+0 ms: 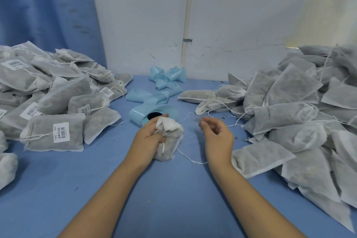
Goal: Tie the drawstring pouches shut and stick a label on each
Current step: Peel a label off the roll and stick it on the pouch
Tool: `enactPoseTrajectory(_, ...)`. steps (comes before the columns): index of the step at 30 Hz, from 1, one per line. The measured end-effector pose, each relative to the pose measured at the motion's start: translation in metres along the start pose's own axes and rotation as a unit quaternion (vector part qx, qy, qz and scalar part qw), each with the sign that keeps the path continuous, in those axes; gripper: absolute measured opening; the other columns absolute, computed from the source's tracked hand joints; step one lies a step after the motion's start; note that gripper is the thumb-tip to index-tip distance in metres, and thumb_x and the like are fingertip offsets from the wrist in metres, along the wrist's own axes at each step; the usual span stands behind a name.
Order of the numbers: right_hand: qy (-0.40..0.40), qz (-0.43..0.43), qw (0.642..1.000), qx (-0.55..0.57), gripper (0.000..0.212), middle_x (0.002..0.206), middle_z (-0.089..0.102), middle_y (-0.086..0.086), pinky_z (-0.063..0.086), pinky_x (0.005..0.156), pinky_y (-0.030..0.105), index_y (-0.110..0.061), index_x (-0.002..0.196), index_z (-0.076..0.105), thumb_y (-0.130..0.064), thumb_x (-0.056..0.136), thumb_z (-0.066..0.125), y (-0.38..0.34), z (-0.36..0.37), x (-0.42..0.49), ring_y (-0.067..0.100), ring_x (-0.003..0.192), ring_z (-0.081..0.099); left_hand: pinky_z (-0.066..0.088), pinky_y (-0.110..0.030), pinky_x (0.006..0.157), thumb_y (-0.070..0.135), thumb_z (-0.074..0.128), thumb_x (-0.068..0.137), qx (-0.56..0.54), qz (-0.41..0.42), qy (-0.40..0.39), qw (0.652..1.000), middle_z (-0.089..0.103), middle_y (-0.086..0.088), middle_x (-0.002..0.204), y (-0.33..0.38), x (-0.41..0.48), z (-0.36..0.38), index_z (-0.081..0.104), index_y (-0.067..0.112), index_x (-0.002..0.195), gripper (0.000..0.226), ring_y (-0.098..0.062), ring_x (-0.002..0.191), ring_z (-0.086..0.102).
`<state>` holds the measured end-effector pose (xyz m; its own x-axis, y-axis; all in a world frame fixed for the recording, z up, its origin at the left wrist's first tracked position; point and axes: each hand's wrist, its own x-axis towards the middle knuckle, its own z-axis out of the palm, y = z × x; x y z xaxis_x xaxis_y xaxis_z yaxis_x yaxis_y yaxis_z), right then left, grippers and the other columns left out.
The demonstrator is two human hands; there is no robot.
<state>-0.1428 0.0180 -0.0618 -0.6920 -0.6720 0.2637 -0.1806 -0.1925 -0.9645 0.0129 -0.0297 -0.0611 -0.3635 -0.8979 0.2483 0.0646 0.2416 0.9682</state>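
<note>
A soft, lumpy pouch (171, 142) of thin grey-white non-woven fabric sits mid-table on the matte blue cloth-covered table (173, 195). The left hand (148, 137) clenches round its bunched white neck. A fine white drawstring (188, 157) trails towards the right hand (218, 137), which hovers palm-in with blurred, curled fingers; whether it pinches anything I cannot tell. Barcode-labelled pouches (54, 92) heap along the left edge, unlabelled pouches (299, 114) along the right. A glossy pale-blue label roll (170, 111) lies toward the far edge.
</note>
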Motion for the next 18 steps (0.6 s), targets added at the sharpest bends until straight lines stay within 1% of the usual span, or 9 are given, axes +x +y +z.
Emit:
enactPoseTrajectory(1, -0.012, 0.012, 1.000, 0.010, 0.021, 0.082, 0.070, -0.007, 0.047, 0.071, 0.015, -0.026, 0.085, 0.068, -0.006, 0.087, 0.063, 0.000, 0.001, -0.003, 0.006, 0.076, 0.062, 0.038, -0.013, 0.093, -0.013, 0.051, 0.080, -0.013, -0.004, 0.011, 1.000, 0.060, 0.012, 0.121, 0.000, 0.001, 0.000, 0.061, 0.030, 0.107, 0.052, 0.000, 0.110, 0.053)
enactPoseTrajectory(2, -0.021, 0.026, 0.999, 0.028, 0.022, 0.082, 0.070, -0.009, 0.046, 0.067, 0.011, -0.024, 0.085, 0.069, -0.003, 0.086, 0.063, 0.000, 0.002, -0.007, 0.002, 0.073, 0.062, 0.040, -0.017, 0.093, -0.013, 0.051, 0.083, -0.030, -0.011, 0.029, 0.999, 0.062, 0.011, 0.118, 0.000, 0.002, 0.001, 0.060, 0.031, 0.108, 0.052, -0.004, 0.109, 0.055)
enactPoseTrajectory(4, -0.029, 0.054, 0.994, 0.095, 0.021, 0.076, 0.069, -0.011, 0.045, 0.062, 0.009, -0.020, 0.086, 0.071, -0.002, 0.086, 0.060, -0.003, 0.004, -0.013, -0.001, 0.066, 0.059, 0.046, -0.021, 0.084, -0.007, 0.056, 0.086, -0.059, -0.024, 0.071, 0.995, 0.068, 0.006, 0.102, -0.001, 0.002, 0.002, 0.064, 0.029, 0.101, 0.039, -0.013, 0.097, 0.061)
enactPoseTrajectory(5, -0.031, 0.062, 0.989, 0.130, 0.019, 0.072, 0.069, -0.012, 0.046, 0.063, 0.010, -0.017, 0.086, 0.071, -0.002, 0.087, 0.059, -0.005, 0.006, -0.015, 0.000, 0.066, 0.060, 0.048, -0.024, 0.082, -0.003, 0.059, 0.086, -0.065, -0.031, 0.085, 0.994, 0.070, 0.004, 0.098, 0.000, 0.002, 0.003, 0.065, 0.027, 0.098, 0.033, -0.016, 0.095, 0.063)
enactPoseTrajectory(7, -0.052, 0.054, 0.982, 0.172, 0.020, 0.064, 0.066, -0.012, 0.048, 0.066, 0.014, -0.016, 0.091, 0.067, 0.001, 0.088, 0.057, -0.010, 0.008, -0.019, 0.002, 0.067, 0.060, 0.050, -0.031, 0.087, 0.001, 0.064, 0.085, -0.076, -0.046, 0.093, 0.992, 0.071, -0.002, 0.102, -0.001, 0.001, 0.004, 0.066, 0.023, 0.099, 0.027, -0.021, 0.098, 0.065)
enactPoseTrajectory(9, -0.107, 0.017, 0.979, 0.172, 0.031, 0.059, 0.058, -0.011, 0.046, 0.069, 0.017, -0.020, 0.101, 0.059, 0.007, 0.088, 0.053, -0.011, 0.009, -0.024, 0.006, 0.066, 0.054, 0.050, -0.038, 0.092, 0.002, 0.066, 0.084, -0.089, -0.059, 0.096, 0.990, 0.072, -0.006, 0.105, -0.001, 0.001, 0.004, 0.067, 0.022, 0.099, 0.025, -0.024, 0.101, 0.066)
enactPoseTrajectory(11, -0.173, -0.048, 0.977, 0.118, 0.037, 0.062, 0.053, -0.011, 0.042, 0.068, 0.017, -0.026, 0.109, 0.051, 0.003, 0.087, 0.053, -0.010, 0.009, -0.031, 0.009, 0.064, 0.048, 0.050, -0.040, 0.091, 0.002, 0.067, 0.083, -0.095, -0.063, 0.098, 0.989, 0.073, -0.005, 0.100, -0.001, 0.001, 0.004, 0.068, 0.022, 0.096, 0.024, -0.024, 0.097, 0.067)
enactPoseTrajectory(14, -0.230, -0.127, 0.965, 0.006, 0.041, 0.069, 0.055, -0.009, 0.040, 0.067, 0.021, -0.035, 0.114, 0.044, -0.005, 0.087, 0.052, -0.007, 0.011, -0.035, 0.018, 0.065, 0.048, 0.053, -0.037, 0.079, 0.002, 0.067, 0.084, -0.106, -0.061, 0.087, 0.989, 0.074, -0.002, 0.090, -0.001, 0.000, 0.005, 0.069, 0.025, 0.091, 0.024, -0.020, 0.085, 0.068)
enactPoseTrajectory(18, -0.239, -0.174, 0.949, -0.105, 0.047, 0.077, 0.056, -0.010, 0.041, 0.068, 0.025, -0.042, 0.115, 0.035, -0.005, 0.092, 0.050, -0.002, 0.013, -0.036, 0.005, 0.065, 0.047, 0.054, -0.035, 0.076, 0.004, 0.067, 0.084, -0.133, -0.069, 0.083, 0.985, 0.074, -0.004, 0.088, -0.001, 0.000, 0.005, 0.069, 0.023, 0.092, 0.021, -0.019, 0.080, 0.069)
